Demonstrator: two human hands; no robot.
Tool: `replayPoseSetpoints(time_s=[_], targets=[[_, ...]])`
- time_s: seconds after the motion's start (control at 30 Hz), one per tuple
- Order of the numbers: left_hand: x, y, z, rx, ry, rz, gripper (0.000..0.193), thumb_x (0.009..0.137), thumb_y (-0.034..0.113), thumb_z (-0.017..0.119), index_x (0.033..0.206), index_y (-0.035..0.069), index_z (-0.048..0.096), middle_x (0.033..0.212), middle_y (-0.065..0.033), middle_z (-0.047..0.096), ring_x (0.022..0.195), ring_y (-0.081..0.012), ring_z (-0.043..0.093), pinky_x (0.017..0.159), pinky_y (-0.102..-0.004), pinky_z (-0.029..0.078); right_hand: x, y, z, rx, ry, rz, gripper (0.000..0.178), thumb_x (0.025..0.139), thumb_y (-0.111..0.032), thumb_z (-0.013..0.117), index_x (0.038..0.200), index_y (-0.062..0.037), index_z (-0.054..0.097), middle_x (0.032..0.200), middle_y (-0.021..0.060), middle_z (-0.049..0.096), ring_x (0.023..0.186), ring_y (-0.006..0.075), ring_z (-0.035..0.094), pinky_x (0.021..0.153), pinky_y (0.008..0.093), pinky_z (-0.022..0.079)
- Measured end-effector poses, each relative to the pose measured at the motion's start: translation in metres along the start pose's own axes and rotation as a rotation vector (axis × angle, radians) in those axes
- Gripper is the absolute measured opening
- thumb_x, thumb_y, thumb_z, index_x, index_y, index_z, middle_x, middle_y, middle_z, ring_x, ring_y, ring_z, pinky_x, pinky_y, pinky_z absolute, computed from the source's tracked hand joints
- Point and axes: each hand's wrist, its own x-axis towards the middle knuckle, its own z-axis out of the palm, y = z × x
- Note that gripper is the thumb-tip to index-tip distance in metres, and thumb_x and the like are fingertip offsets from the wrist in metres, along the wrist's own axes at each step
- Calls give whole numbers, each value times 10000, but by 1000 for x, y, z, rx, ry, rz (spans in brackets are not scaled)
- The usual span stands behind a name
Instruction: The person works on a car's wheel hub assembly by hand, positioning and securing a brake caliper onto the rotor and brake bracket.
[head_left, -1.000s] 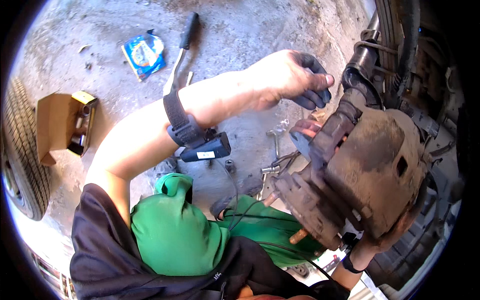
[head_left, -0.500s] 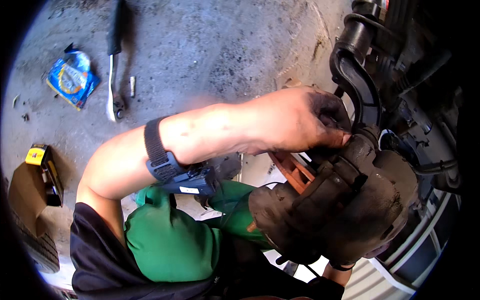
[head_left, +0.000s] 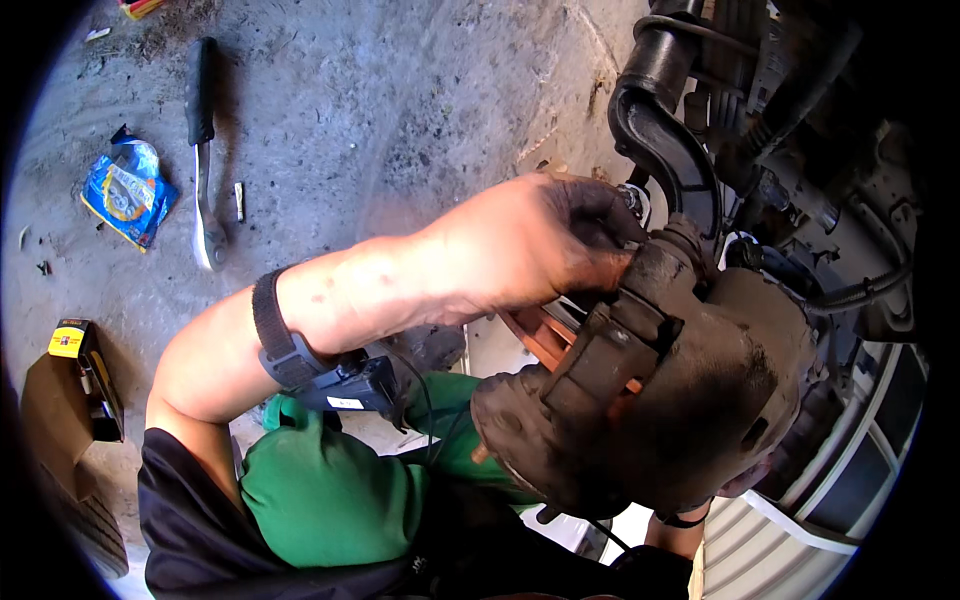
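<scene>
Left hand (head_left: pixel 578 240): fingers curled narrow near the brake assembly's (head_left: pixel 690 390) eleven o'clock; what they hold, cannot tell. Right hand (head_left: pixel 745 480): five o'clock, mostly hidden, grip unreadable; opposed placement suggests steadying. Assembly: view's four o'clock. Long-handled ratchet (head_left: pixel 201 130): floor, ten.

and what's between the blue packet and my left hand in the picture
In the head view, between the blue packet and your left hand lie a black-handled metal tool, then a small pale stick, both on the floor.
</scene>
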Motion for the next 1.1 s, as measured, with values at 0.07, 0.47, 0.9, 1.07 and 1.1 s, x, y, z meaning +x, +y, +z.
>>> replayPoseSetpoints(time_s=[0.07,0.47,0.9,1.07,1.1], targets=[[-3,-1,4,-4,-17,32,389,853,-65,595,1238,-33,561,1127,-80,671,992,-119,628,879,-258,524,1,2,2,42,14,0,626,970,-509,402,1405,-62,453,1428,198,451,1292,387,443,1090,528,325],[-2,-3,4,-125,-19,52,467,847,-83,558,1309,-27,522,1169,-107,657,1013,-172,650,894,-293,535,20,8,18,560,85,143,581,973,-454,449,1399,-59,457,1415,184,467,1286,367,446,1095,516,314],[5,21,-4,379,-127,-36,425,825,-49,570,1250,-21,556,1093,-77,668,964,-139,625,833,-283,537,25,12,12,-64,-21,-511,484,1040,-286,375,1361,70,436,1425,201,454,1260,331,501,1068,460,413],[20,6,-13,200,-316,308,418,941,88,589,1335,-11,494,1298,-83,561,1165,-135,523,986,-275,456,33,-13,30,255,-34,-157,477,1021,-277,376,1344,66,454,1393,199,474,1239,337,506,1040,458,425],[24,8,-9,156,-272,291,388,957,107,587,1318,-8,504,1253,-59,567,1122,-124,529,973,-269,457,37,-20,38,403,-19,-88,481,1014,-280,372,1338,64,460,1375,199,486,1230,336,511,1031,455,428]])
